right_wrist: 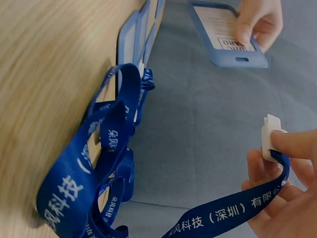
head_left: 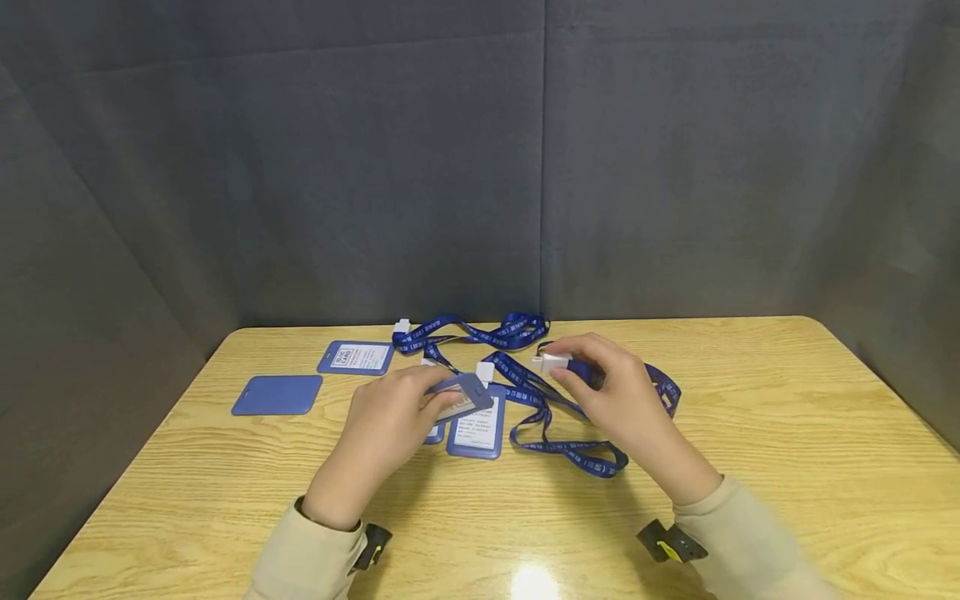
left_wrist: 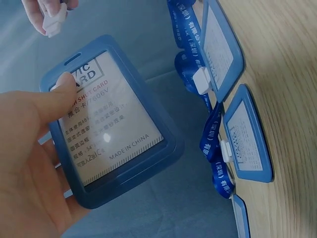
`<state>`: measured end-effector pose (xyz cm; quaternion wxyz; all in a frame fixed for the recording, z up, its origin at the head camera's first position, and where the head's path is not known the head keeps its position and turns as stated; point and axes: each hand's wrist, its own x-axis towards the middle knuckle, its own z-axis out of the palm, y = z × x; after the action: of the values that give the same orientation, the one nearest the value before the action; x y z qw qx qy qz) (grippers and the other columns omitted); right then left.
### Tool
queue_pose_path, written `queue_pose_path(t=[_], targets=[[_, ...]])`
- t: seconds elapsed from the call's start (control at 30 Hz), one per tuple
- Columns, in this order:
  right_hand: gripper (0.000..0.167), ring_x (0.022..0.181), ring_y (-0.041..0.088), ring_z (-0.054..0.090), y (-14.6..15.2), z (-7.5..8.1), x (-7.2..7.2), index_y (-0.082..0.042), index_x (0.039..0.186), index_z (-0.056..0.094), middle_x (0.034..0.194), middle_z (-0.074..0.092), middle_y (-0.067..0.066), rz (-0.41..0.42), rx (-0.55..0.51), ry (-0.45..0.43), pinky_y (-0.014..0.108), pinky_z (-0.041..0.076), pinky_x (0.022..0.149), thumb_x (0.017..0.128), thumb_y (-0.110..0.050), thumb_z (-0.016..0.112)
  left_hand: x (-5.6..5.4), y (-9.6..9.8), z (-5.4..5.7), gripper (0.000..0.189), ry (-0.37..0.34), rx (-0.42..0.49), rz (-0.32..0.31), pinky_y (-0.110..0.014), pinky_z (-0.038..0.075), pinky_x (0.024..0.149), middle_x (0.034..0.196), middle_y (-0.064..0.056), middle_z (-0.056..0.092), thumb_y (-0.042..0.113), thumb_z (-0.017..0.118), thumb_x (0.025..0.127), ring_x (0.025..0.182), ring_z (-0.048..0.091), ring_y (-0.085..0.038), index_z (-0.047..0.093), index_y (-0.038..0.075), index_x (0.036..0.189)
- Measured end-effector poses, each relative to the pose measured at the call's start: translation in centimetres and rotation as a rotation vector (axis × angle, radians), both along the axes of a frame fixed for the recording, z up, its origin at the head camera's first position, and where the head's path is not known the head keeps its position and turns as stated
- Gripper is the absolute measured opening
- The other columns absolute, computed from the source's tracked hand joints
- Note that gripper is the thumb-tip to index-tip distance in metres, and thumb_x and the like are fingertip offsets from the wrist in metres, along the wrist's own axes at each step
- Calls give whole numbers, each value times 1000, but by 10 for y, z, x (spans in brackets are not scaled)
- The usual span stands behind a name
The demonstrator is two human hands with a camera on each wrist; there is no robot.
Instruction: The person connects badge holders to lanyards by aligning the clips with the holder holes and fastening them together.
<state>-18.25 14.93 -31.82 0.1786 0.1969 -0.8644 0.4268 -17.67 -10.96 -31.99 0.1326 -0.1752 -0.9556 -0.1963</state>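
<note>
My left hand point(head_left: 393, 408) holds a blue badge holder point(left_wrist: 121, 134) above the table. The thumb lies over its window, and the slotted end points toward my right hand point(head_left: 618, 387). That hand pinches a white plastic clip point(right_wrist: 270, 136) at the end of a blue printed lanyard point(right_wrist: 228, 210), a short gap away from the holder's slot. Below the hands, a badge holder point(head_left: 477, 433) joined to a white clip point(head_left: 485, 371) lies on the table. Another holder point(head_left: 435, 434) is mostly hidden behind my left hand.
A badge holder point(head_left: 358, 358) lies at the back left, beside another white clip point(head_left: 402, 327). Further left is a plain blue holder point(head_left: 277, 395), window not visible. Looped lanyards point(head_left: 517, 333) spread across the wooden table point(head_left: 750, 467). A dark cloth point(head_left: 480, 167) hangs behind.
</note>
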Motion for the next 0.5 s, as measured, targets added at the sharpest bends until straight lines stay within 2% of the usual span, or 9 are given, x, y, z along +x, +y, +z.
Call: queue_pose_path(t=[0.17, 0.5], targets=[[22, 97, 17, 63, -4, -4, 2, -10, 113, 71, 108, 69, 1, 25, 55, 17, 41, 52, 84, 91, -6, 72, 1, 2, -2, 29, 0, -3, -8, -46, 53, 79, 117, -2, 71, 34, 68, 94, 108, 67, -24, 72, 16, 117], [22, 109, 21, 63, -12, -7, 6, -12, 112, 70, 114, 67, 0, 47, 149, 52, 43, 53, 89, 91, -7, 72, 1, 6, -3, 25, 34, -10, -33, -44, 53, 73, 110, 2, 73, 35, 68, 93, 100, 69, -22, 73, 19, 111]])
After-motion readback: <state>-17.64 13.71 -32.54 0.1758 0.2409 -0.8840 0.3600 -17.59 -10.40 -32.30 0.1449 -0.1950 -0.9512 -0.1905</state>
